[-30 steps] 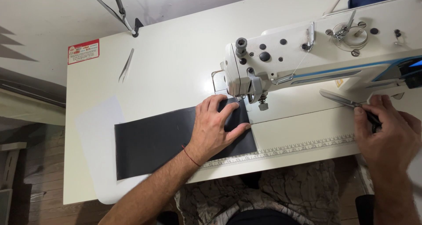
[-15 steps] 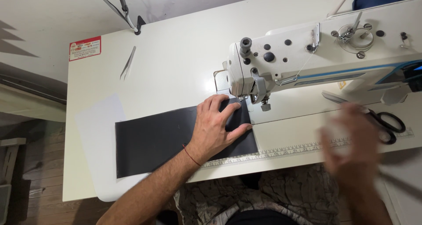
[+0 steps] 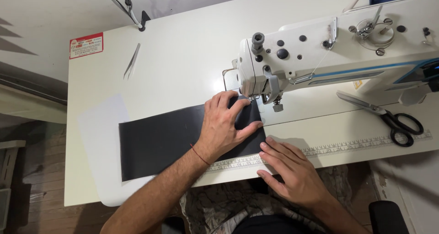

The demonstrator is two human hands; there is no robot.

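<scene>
Flat-palmed, the left hand (image 3: 226,126) presses the black fabric (image 3: 160,140) with fingers spread; nothing is pinched. Right hand (image 3: 292,170) lies open at the fabric's right near corner, fingertips touching the edge. Fabric sits on the table (image 3: 183,55), its right end under the machine (image 3: 320,55) presser foot. For a straight seam, even flat pressure and fingers clear of the needle appear advisable. Long axis runs left-right, the right end leading. Scissors (image 3: 388,117) lie well right.
</scene>
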